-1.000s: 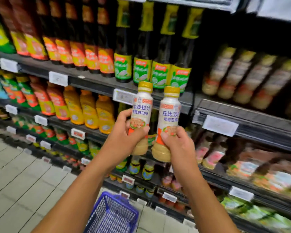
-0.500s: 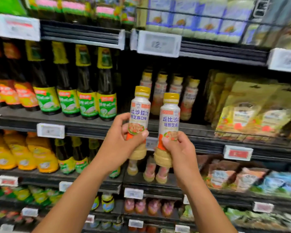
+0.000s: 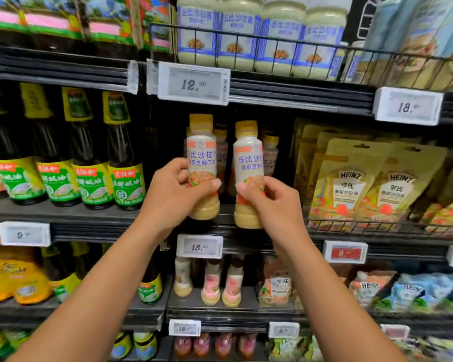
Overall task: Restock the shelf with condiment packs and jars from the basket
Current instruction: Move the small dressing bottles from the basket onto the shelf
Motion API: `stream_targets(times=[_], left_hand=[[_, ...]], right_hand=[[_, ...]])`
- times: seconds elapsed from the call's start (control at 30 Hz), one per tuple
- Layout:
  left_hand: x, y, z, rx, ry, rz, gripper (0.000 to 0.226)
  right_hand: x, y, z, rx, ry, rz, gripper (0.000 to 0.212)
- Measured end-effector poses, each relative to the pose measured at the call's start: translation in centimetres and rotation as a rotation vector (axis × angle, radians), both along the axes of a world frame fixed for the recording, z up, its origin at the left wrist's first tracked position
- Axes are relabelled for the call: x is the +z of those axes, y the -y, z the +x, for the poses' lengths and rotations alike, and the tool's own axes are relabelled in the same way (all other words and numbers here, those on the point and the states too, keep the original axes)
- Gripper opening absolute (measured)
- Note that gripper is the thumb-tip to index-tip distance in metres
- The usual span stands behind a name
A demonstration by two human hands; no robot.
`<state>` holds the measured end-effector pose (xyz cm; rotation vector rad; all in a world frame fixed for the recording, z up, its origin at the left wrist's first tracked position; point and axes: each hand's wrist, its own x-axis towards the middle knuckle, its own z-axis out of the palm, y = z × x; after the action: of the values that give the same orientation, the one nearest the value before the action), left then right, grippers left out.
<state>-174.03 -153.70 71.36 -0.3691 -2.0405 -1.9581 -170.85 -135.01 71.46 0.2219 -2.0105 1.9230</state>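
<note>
We are gripping the left bottle (image 3: 201, 158) in our left hand (image 3: 177, 190) and the right bottle (image 3: 247, 159) in our right hand (image 3: 273, 205), upright before the shelf (image 3: 102, 227); we are aiming bases flat, labels forward.

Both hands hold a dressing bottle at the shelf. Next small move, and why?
Probably ease the left bottle and right bottle forward and set them on the shelf before the matching bottles behind. Left hand and right hand grip them upright, level with that row.
</note>
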Motion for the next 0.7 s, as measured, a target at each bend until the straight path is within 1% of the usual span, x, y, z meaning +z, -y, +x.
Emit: stream_targets(times=[0.07, 0.1, 0.27, 0.4, 0.47, 0.63, 0.7], left_hand=[[0.2, 0.0, -1.1, 0.023, -0.011, -0.030, 0.043], [0.2, 0.1, -1.6, 0.042, -0.016, -0.053, 0.043], [-0.2, 0.4, -3.8, 0.164, -0.038, -0.256, 0.048], [-0.8, 0.4, -4.6, 0.197, -0.029, -0.322, 0.048], [-1.0, 0.4, -4.7, 0.206, -0.023, -0.358, 0.051], [-1.4, 0.5, -5.1, 0.221, 0.011, -0.470, 0.052], [-1.5, 0.5, -5.3, 0.224, 0.039, -0.500, 0.057]], right_hand=[[0.4, 0.0, -1.3, -0.018, -0.007, 0.027, 0.018], [0.5, 0.0, -2.0, -0.029, -0.002, 0.039, 0.017], [0.4, 0.4, -4.8, -0.082, 0.062, 0.129, 0.023], [0.1, 0.6, -6.1, -0.093, 0.133, 0.262, 0.039], [-0.1, 0.6, -6.4, -0.104, 0.155, 0.341, 0.043], [-0.4, 0.7, -6.5, -0.086, 0.148, 0.469, 0.039], [-0.5, 0.6, -6.5, -0.084, 0.155, 0.518, 0.038]])
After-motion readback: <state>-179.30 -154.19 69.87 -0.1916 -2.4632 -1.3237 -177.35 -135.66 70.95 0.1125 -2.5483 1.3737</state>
